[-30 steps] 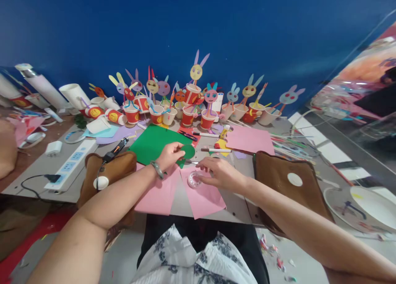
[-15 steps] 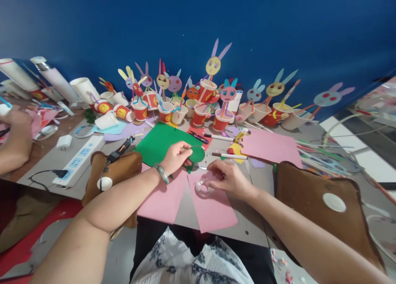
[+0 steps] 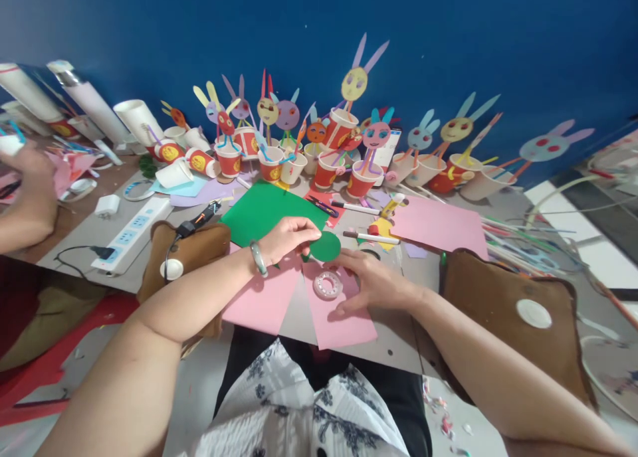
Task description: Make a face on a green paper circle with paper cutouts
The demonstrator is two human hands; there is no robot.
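Observation:
A green paper circle (image 3: 325, 246) is pinched at its left edge by my left hand (image 3: 292, 239), which wears a bangle. My right hand (image 3: 376, 281) is open, thumb and fingers apart, with its fingertips at the circle's lower right edge; whether they touch it I cannot tell. Between my hands, a clear roll of tape (image 3: 327, 285) lies on a sheet of pink paper (image 3: 343, 327). A dark curved handle (image 3: 370, 253), partly hidden, shows just behind my right hand. A large green sheet (image 3: 269, 208) lies beyond my left hand.
Paper cups with rabbit-faced figures (image 3: 376, 138) line the back by the blue wall. Markers (image 3: 371, 238) and a pink sheet (image 3: 438, 224) lie ahead. Brown cushions (image 3: 503, 317) flank me, a power strip (image 3: 132, 234) is left, and another person's arm (image 3: 30, 198) is far left.
My right hand has let go of the scissors and opened beside the green circle. My left hand has shifted slightly right with the circle, now turned flatter to view.

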